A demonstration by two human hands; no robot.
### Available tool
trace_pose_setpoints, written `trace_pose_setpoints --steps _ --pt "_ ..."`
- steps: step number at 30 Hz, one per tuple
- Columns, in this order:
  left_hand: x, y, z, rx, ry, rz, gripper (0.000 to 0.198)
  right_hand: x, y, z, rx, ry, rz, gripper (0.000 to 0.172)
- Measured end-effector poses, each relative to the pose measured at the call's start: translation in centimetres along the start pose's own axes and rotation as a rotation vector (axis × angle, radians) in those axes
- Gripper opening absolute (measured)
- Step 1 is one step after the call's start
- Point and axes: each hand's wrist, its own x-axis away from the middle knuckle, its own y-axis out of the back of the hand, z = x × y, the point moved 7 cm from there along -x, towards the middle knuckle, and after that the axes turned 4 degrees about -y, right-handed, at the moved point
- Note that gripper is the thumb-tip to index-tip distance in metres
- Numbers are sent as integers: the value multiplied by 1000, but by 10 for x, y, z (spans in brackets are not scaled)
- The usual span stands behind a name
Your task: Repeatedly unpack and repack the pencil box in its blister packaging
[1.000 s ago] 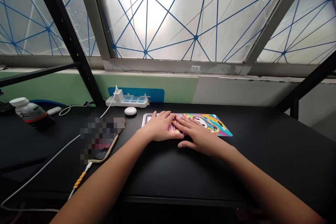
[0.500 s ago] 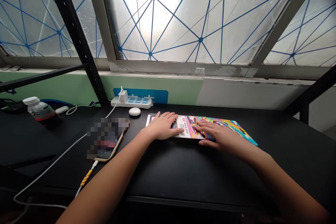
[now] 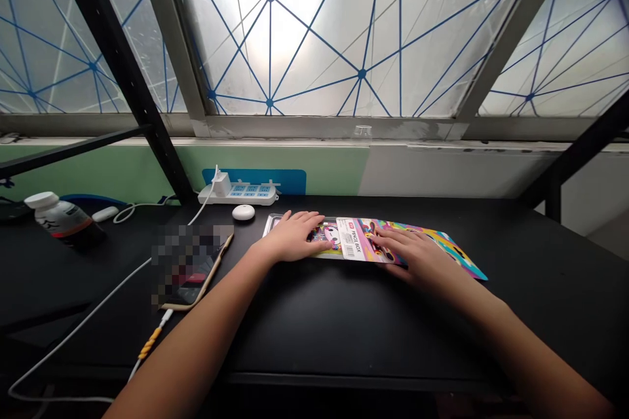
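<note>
A pink pencil box [image 3: 328, 236] lies flat on the black desk [image 3: 344, 321], and a colourful cartoon-printed sleeve [image 3: 442, 250] with a white barcode label sticks out from it to the right. My left hand [image 3: 289, 239] rests flat on the box's left part, fingers spread. My right hand [image 3: 417, 255] lies flat on the sleeve, fingers stretched out over the print. Both hands press down from above; neither wraps around anything.
A phone [image 3: 189, 268] on a white cable lies left of the box. Behind it are a white power strip [image 3: 238, 193] with a plug and a small white puck [image 3: 244, 212]. A bottle [image 3: 59, 217] lies at far left. Black frame posts stand at both sides.
My right hand has slid the colourful sleeve to the right, off the pencil box, baring the box's middle and the barcode label. My left hand has stayed on the box's left end.
</note>
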Motion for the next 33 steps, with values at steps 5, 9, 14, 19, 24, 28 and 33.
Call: trace_pose_setpoints --steps 5,9,14,19,24,28,33 --pt "1 0 -2 -49 -24 -9 72 -9 -6 21 -2 81 -42 52" --pt "1 -1 -1 -47 -13 -13 70 -15 -14 31 -36 117 8 54" --pt "-1 -1 2 -6 -12 1 70 -8 -18 11 -84 76 76 55" --pt "-1 3 10 34 16 40 75 3 -19 -17 -90 17 68 69" --pt "2 8 24 65 55 34 75 6 -16 -29 -23 -30 54 85" --pt "3 10 30 75 55 4 74 7 1 -38 80 -118 -33 80" --pt "3 9 35 60 96 -17 72 13 39 -17 185 -144 -288 67"
